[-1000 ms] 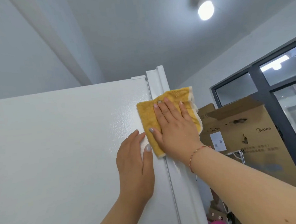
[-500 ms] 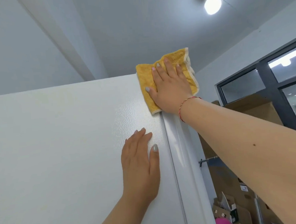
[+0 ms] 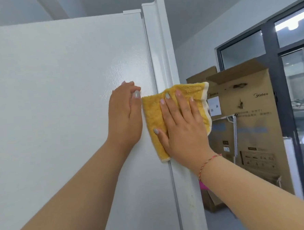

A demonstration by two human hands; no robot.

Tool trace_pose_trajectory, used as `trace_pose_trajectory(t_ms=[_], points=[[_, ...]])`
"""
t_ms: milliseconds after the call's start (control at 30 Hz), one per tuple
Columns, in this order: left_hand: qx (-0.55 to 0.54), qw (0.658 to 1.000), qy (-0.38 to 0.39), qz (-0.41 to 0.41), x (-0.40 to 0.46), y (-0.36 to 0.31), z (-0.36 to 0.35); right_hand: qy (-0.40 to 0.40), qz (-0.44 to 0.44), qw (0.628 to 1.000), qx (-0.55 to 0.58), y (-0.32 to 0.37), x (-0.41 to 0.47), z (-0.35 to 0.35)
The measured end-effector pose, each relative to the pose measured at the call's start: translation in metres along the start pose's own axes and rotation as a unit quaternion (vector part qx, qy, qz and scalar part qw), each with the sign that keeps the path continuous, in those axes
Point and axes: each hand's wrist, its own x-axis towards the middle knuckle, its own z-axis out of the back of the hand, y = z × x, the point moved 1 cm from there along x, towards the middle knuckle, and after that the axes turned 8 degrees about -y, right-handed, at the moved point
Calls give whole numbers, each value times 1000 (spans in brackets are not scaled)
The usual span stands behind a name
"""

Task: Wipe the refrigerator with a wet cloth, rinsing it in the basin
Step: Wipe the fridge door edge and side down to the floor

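Right hand (image 3: pixel 184 129) flat, pressing cloth (image 3: pixel 154 113) on fridge (image 3: pixel 58 102) edge; left hand (image 3: pixel 125 114) flat, holding nothing; box (image 3: pixel 250 112) reads "Midea".

a person's left hand (image 3: pixel 125 116) rests flat on the tall white refrigerator's side panel (image 3: pixel 58 102), just left of the fluffy yellow rectangular cloth (image 3: pixel 154 114). the right hand (image 3: pixel 184 129) presses that cloth over the refrigerator's front edge. brown cardboard boxes (image 3: pixel 246 127) stand behind, to the right, before a dark-framed glass window (image 3: pixel 271 41).
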Motion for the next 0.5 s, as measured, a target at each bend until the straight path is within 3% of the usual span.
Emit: trace_pose_trajectory(t_ms=[500], points=[[-12, 992, 63, 106, -84, -30, 1, 60, 6, 998, -24, 39, -196, -3]])
